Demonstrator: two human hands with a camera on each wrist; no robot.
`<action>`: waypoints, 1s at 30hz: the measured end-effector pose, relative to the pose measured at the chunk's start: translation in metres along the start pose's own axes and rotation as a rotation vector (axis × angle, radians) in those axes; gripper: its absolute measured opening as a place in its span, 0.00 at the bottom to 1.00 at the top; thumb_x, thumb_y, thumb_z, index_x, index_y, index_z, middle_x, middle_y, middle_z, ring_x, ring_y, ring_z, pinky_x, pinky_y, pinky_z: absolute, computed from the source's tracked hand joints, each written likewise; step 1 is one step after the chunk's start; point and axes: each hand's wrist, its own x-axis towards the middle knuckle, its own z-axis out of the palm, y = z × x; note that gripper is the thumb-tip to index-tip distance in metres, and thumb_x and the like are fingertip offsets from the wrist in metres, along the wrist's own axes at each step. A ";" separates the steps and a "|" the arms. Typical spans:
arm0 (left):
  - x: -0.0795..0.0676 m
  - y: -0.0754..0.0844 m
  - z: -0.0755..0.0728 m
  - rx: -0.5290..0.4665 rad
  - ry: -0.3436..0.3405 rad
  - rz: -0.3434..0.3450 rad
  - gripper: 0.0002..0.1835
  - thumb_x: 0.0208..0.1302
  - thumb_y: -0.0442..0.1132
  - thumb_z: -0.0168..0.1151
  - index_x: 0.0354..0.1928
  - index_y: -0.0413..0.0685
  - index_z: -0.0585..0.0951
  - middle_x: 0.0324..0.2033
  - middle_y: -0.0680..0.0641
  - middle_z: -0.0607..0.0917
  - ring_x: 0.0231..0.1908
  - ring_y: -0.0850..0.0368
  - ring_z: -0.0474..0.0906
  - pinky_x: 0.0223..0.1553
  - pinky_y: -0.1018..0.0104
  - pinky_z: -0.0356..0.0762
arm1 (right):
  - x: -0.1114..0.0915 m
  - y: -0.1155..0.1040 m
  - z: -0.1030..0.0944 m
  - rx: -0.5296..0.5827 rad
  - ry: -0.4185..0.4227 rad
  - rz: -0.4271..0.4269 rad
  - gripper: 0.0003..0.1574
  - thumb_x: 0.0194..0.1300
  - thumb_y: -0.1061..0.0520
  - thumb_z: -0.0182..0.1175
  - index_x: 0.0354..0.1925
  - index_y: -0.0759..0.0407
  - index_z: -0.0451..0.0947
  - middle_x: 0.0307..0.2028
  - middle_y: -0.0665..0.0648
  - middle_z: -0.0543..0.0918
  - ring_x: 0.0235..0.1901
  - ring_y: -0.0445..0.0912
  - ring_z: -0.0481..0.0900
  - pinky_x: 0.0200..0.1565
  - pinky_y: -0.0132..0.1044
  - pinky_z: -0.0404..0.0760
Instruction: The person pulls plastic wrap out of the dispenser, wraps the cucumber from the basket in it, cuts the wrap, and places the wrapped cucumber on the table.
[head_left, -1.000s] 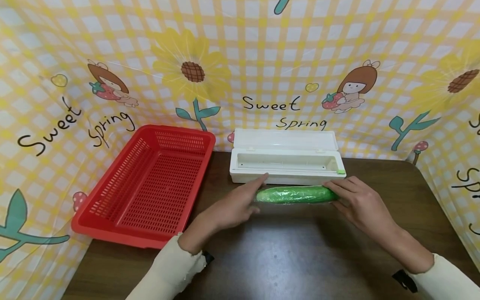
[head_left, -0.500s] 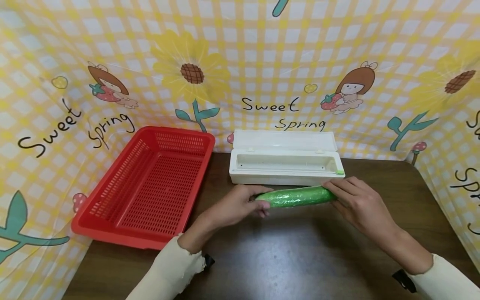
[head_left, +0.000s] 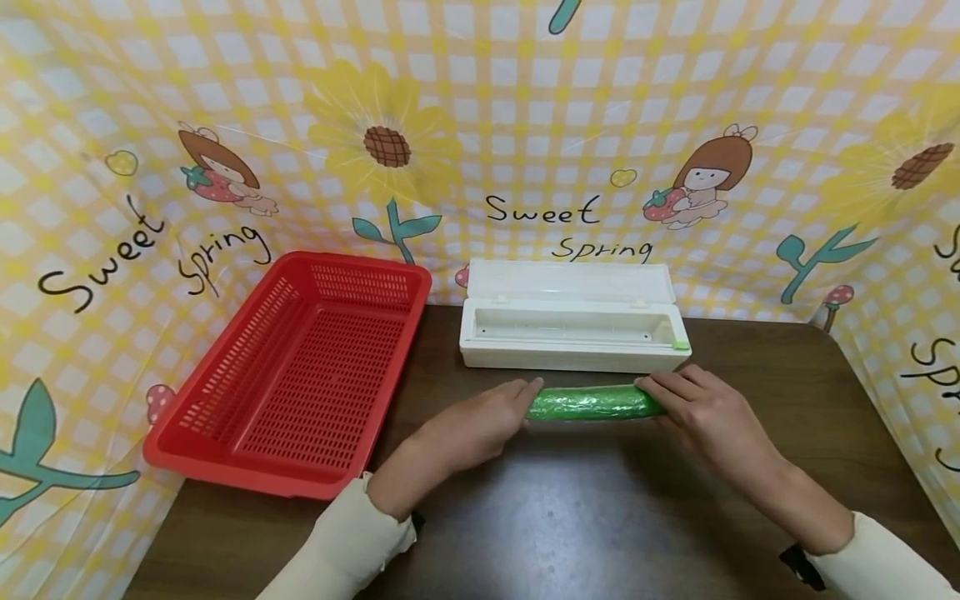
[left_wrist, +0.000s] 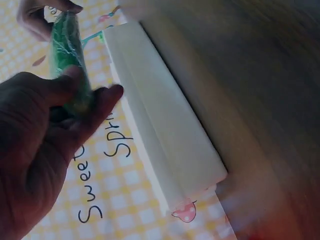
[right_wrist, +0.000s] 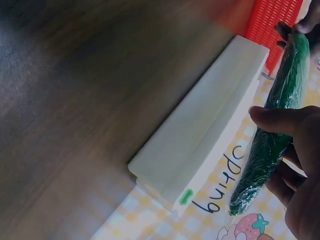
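Observation:
A green cucumber (head_left: 588, 403), wrapped in shiny clear film, is held level between both hands above the table. My left hand (head_left: 476, 425) grips its left end, and the thumb lies along the film in the left wrist view. Near the other end, my right hand (head_left: 712, 417) holds it, thumb on one side and fingers on the other. In the right wrist view the cucumber's wrapped tip (right_wrist: 242, 202) sticks out past that hand. Just beyond the cucumber stands a long white box (head_left: 573, 358) with its lid (head_left: 570, 281) raised; a green piece (head_left: 681, 344) sits at its right end.
On the left, a red slotted basket (head_left: 378, 400) rests on the dark wooden table (head_left: 555, 508). A yellow checked cloth (head_left: 525, 108) with printed figures hangs behind the table and at both sides, close behind the box and basket.
The left hand has gone from spread fingers at the cucumber's left end to gripping that end. The cucumber has come slightly nearer to me. The right hand keeps its hold.

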 end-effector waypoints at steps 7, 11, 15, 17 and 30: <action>0.005 0.001 0.013 0.227 0.064 -0.057 0.39 0.63 0.33 0.61 0.73 0.41 0.55 0.58 0.43 0.74 0.60 0.52 0.73 0.59 0.61 0.72 | -0.002 -0.006 0.013 -0.007 0.013 0.010 0.40 0.38 0.63 0.78 0.54 0.59 0.79 0.46 0.54 0.84 0.40 0.47 0.77 0.39 0.42 0.80; 0.013 0.004 0.026 0.190 0.078 -0.100 0.42 0.64 0.50 0.61 0.74 0.44 0.54 0.62 0.44 0.72 0.62 0.52 0.70 0.63 0.57 0.67 | 0.001 -0.012 0.027 -0.017 -0.010 0.016 0.39 0.39 0.62 0.78 0.54 0.58 0.79 0.45 0.54 0.84 0.41 0.47 0.78 0.39 0.42 0.81; 0.021 0.005 0.043 0.258 0.080 -0.115 0.33 0.67 0.47 0.58 0.70 0.43 0.62 0.59 0.45 0.74 0.59 0.51 0.72 0.60 0.56 0.69 | 0.006 -0.018 0.043 -0.014 -0.023 0.008 0.37 0.41 0.59 0.78 0.53 0.58 0.80 0.45 0.55 0.84 0.41 0.48 0.78 0.40 0.42 0.81; 0.024 0.002 0.050 0.265 0.080 -0.134 0.30 0.65 0.41 0.60 0.67 0.44 0.65 0.56 0.46 0.75 0.56 0.51 0.73 0.58 0.57 0.71 | 0.010 -0.019 0.051 -0.005 -0.035 0.004 0.37 0.43 0.57 0.77 0.54 0.58 0.79 0.46 0.55 0.84 0.42 0.48 0.78 0.42 0.41 0.80; 0.028 -0.023 0.073 0.157 0.239 -0.167 0.20 0.54 0.33 0.67 0.49 0.45 0.74 0.41 0.47 0.72 0.35 0.52 0.72 0.34 0.62 0.75 | 0.014 -0.014 0.075 0.152 -0.158 0.070 0.36 0.53 0.62 0.71 0.59 0.62 0.71 0.55 0.58 0.75 0.55 0.49 0.72 0.51 0.42 0.77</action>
